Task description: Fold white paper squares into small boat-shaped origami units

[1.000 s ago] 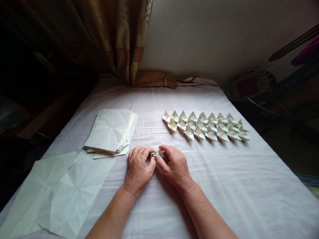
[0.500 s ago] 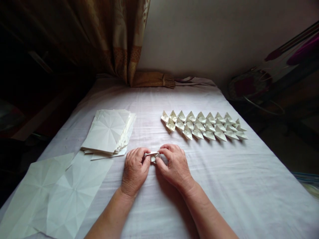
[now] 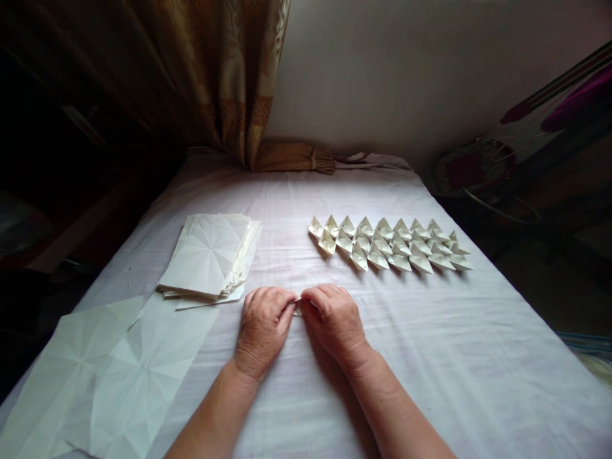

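My left hand [image 3: 264, 325] and my right hand [image 3: 335, 319] meet knuckle to knuckle at the middle of the white cloth [image 3: 478, 357]. Both are closed on a small folded paper piece [image 3: 297, 310], of which only a sliver shows between the fingertips. Beyond my right hand lie several finished folded paper pieces [image 3: 389, 245] in two overlapping rows. To the left of my left hand lies a stack of creased white sheets [image 3: 210, 255].
Two large creased sheets [image 3: 105, 376] lie flat at the near left. A brown curtain [image 3: 239, 83] hangs at the back, its tie resting on the cloth. Dark furniture stands to the left; a cluttered area lies beyond the right edge.
My hands have closed tighter over the small folded piece, which showed plainly between the fingers before and is now nearly hidden. The view has shifted slightly.
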`<state>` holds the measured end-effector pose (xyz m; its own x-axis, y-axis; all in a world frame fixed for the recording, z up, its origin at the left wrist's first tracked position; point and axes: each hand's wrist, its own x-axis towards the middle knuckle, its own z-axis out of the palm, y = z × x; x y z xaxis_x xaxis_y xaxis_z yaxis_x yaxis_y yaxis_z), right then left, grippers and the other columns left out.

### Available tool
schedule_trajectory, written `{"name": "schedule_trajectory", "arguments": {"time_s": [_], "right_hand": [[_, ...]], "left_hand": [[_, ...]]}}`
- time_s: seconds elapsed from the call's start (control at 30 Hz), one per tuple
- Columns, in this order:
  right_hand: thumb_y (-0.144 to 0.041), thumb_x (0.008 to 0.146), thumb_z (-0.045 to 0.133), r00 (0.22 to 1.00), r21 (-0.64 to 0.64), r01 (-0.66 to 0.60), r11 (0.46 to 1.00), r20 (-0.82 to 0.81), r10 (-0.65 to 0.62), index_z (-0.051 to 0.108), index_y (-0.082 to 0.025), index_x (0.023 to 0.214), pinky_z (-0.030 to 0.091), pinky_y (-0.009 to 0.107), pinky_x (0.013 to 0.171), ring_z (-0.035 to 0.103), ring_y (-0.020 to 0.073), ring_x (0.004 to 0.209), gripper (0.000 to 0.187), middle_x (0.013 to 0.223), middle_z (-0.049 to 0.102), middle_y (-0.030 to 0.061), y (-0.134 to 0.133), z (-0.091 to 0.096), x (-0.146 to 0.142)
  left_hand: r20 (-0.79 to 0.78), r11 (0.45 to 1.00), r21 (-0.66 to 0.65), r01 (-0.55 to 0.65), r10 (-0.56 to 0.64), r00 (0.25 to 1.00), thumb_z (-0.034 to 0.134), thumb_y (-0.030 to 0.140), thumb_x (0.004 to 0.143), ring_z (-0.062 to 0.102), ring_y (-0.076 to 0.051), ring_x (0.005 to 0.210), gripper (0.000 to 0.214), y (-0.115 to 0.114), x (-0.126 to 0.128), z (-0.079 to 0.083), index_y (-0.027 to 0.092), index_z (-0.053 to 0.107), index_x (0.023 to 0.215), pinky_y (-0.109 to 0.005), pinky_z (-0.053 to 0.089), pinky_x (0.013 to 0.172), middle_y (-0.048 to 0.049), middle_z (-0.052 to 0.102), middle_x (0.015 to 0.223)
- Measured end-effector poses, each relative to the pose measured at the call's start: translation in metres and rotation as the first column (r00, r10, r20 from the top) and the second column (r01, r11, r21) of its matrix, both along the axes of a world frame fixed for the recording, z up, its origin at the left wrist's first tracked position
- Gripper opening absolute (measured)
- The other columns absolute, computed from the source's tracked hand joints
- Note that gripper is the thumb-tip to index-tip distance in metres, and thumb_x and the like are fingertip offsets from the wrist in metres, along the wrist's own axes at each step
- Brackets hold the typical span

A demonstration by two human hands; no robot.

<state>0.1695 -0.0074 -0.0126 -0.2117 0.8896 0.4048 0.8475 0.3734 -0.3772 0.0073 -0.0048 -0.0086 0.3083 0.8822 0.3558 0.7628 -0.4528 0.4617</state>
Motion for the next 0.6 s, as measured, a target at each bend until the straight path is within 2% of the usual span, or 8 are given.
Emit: {"name": "schedule_trajectory", "arguments": {"time_s": [0.2,0.4,0.6], "right_hand": [[-0.017,0.089,0.059,0.993,-0.035,-0.07,0.997,-0.095,0.066,0.066,-0.022,0.083,0.038,0.028,0.069,0.057,0.0177,0.075,0.01,0.078,0.066,0.0021,0.001,-0.007,0.006],[-0.016,0.09,0.059,0.969,0.003,-0.147,0.989,-0.199,0.145,0.069,-0.023,0.088,0.043,0.028,0.073,0.06,0.0165,0.078,0.012,0.084,0.069,0.0024,-0.003,-0.011,0.015],[-0.019,0.095,0.057,0.969,0.063,-0.207,0.976,-0.127,0.213,0.071,-0.025,0.102,0.044,0.029,0.075,0.06,0.0156,0.08,0.017,0.09,0.071,0.0034,-0.008,-0.011,0.023]], "left_hand": [[0.032,0.999,-0.026,0.037,-0.036,0.999,0.062,0.011,0.085,0.061,-0.02,0.088,0.015,0.005,-0.006,-0.003,0.024,0.067,0.091,-0.036,0.041,0.084,0.0008,0.07,0.089],[0.09,0.987,-0.035,0.159,-0.156,0.984,0.063,0.011,0.085,0.062,-0.018,0.089,0.015,0.009,-0.017,-0.004,0.024,0.069,0.091,-0.034,0.044,0.084,0.0014,0.072,0.09],[0.085,0.962,0.031,0.271,-0.273,0.958,0.058,0.022,0.094,0.064,-0.017,0.091,0.016,0.009,-0.027,0.0,0.025,0.071,0.102,-0.034,0.046,0.085,-0.001,0.074,0.097]]}}
